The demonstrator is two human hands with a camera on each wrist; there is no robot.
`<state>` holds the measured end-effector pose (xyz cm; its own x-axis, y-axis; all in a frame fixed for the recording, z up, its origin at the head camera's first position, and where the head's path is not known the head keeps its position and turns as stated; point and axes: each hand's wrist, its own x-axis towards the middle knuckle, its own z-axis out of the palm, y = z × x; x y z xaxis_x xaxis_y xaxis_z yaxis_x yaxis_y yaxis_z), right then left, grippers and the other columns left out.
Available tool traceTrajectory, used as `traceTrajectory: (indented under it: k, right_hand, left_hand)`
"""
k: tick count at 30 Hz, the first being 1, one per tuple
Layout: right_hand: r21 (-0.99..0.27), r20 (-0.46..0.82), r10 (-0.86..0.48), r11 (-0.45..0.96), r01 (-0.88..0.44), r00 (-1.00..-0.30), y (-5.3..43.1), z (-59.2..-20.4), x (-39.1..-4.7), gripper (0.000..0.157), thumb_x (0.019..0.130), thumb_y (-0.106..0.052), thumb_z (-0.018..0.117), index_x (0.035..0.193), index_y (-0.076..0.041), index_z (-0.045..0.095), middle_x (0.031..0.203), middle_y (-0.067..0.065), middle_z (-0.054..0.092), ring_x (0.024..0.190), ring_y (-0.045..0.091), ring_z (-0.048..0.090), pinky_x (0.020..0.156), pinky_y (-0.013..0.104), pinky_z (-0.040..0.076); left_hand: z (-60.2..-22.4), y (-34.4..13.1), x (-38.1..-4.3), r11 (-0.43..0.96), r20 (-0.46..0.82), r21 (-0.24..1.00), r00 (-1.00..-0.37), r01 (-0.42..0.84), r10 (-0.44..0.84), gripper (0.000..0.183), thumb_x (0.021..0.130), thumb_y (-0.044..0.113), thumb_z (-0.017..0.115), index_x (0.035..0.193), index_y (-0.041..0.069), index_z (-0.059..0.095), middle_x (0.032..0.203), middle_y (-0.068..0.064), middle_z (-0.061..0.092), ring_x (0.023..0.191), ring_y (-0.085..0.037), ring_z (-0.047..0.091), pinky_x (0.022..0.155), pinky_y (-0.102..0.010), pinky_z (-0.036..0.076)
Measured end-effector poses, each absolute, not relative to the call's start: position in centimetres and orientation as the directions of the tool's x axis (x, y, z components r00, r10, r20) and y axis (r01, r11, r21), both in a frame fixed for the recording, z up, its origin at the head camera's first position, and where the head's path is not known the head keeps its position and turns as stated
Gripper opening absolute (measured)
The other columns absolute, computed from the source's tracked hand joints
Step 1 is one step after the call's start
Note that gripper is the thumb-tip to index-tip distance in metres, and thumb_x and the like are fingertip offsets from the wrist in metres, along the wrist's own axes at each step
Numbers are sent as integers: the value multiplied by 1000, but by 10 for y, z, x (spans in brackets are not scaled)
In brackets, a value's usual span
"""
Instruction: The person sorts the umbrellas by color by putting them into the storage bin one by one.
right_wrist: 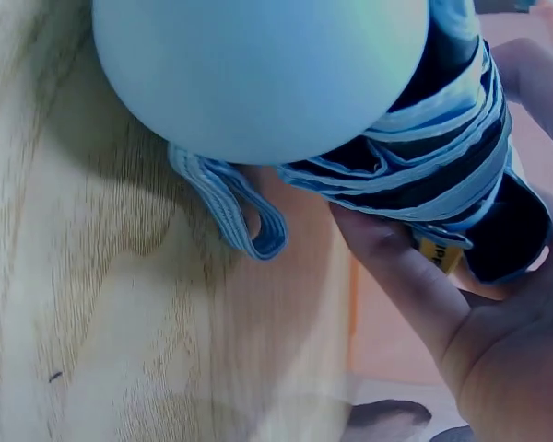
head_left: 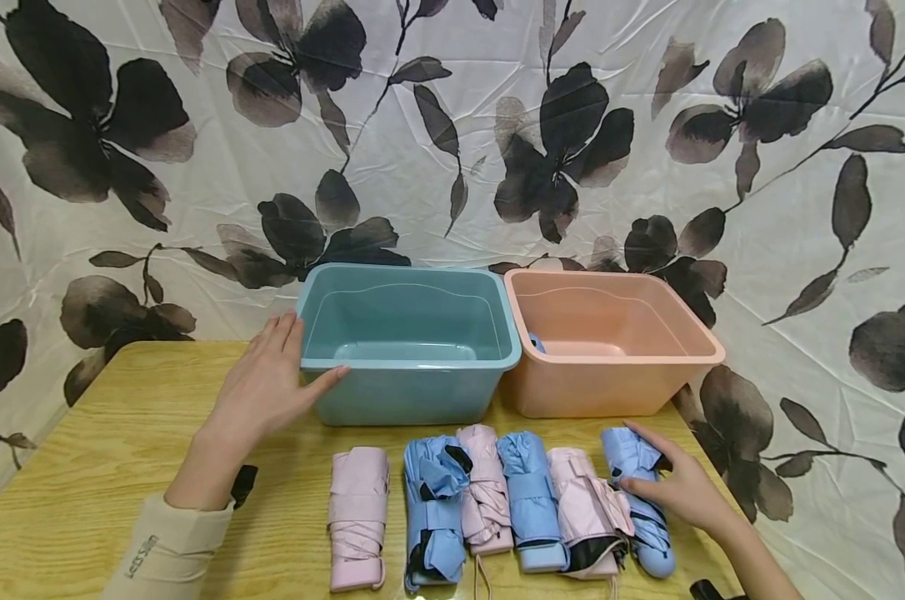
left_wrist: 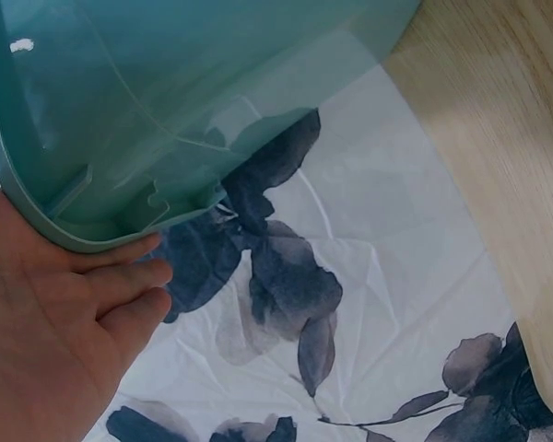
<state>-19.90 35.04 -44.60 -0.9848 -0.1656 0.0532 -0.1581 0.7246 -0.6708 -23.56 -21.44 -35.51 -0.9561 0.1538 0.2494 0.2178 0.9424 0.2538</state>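
Observation:
My left hand (head_left: 267, 379) touches the left side of a teal bin (head_left: 411, 396), its fingers fairly straight along the outside and its thumb by the front rim. In the left wrist view, the fingers lie against the teal bin's rim (left_wrist: 83, 245). My right hand (head_left: 677, 483) grips a folded blue umbrella (head_left: 651, 521), the rightmost in the row, between thumb and fingers near its upper end. That umbrella's rounded handle (right_wrist: 258, 74) and looped wrist strap (right_wrist: 235, 207) face the right wrist camera. Beside it lies a pink umbrella (head_left: 583, 500) with black lining showing.
More folded umbrellas lie in the row: a blue one (head_left: 531, 500), a pink one (head_left: 485, 492), another blue one (head_left: 435, 533) and a pink one (head_left: 358, 517). An orange bin (head_left: 595, 392) stands right of the teal bin, a small blue thing (head_left: 537, 342) inside. Floral cloth (head_left: 452, 242) hangs behind the wooden table (head_left: 122, 467).

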Motion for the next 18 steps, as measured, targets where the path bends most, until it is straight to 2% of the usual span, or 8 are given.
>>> traceTrajectory:
  k: [2, 5, 9, 13, 16, 18]
  right_hand:
    - [-677, 83, -154, 717, -169, -985, 349, -445, -197, 87, 86, -32, 87, 159, -12, 43, 153, 29, 48, 127, 45, 57, 94, 54, 54]
    - [-682, 142, -134, 704, -195, -981, 347, -442, -195, 87, 86, -28, 88, 159, -13, 43, 156, 27, 45, 136, 48, 50, 101, 62, 49]
    - [-677, 232, -99, 698, -233, -968, 344, -437, -193, 87, 85, -23, 88, 160, -15, 43, 155, 22, 48, 138, 46, 46, 101, 59, 47]
    - [-644, 310, -49, 724, -248, -950, 341, -433, -192, 87, 84, -24, 89, 159, -23, 45, 154, 16, 50, 134, 32, 50, 94, 41, 52]
    - [-638, 378, -33, 715, -286, -925, 338, -430, -193, 86, 83, -18, 90, 158, -22, 47, 153, 12, 49, 125, 10, 51, 79, 22, 55]
    - [-647, 421, -28, 692, -322, -907, 336, -428, -193, 86, 82, -12, 89, 157, -19, 48, 151, 12, 49, 117, -2, 50, 68, 16, 56]
  left_hand:
    - [-355, -214, -235, 942, 250, 255, -956, 217, 153, 112, 98, 74, 47, 159, -16, 17, 165, -37, 17, 154, -53, 13, 125, -64, 15]
    - [-355, -214, -235, 942, 250, 256, -956, 216, 151, 112, 98, 74, 47, 159, -16, 17, 165, -37, 17, 154, -53, 13, 125, -64, 15]
    - [-356, -214, -235, 942, 249, 257, -957, 215, 150, 113, 98, 74, 47, 159, -16, 17, 165, -37, 16, 154, -53, 12, 125, -64, 15]
    - [-355, -214, -236, 942, 248, 258, -957, 215, 150, 113, 98, 74, 47, 159, -16, 16, 166, -37, 16, 155, -53, 12, 125, -64, 15]
    - [-355, -214, -236, 942, 247, 258, -957, 215, 151, 113, 98, 74, 46, 159, -15, 16, 166, -36, 15, 155, -53, 11, 125, -64, 15]
    - [-355, -214, -235, 942, 248, 258, -957, 215, 150, 113, 98, 75, 46, 159, -15, 16, 166, -36, 16, 155, -53, 11, 125, -64, 15]
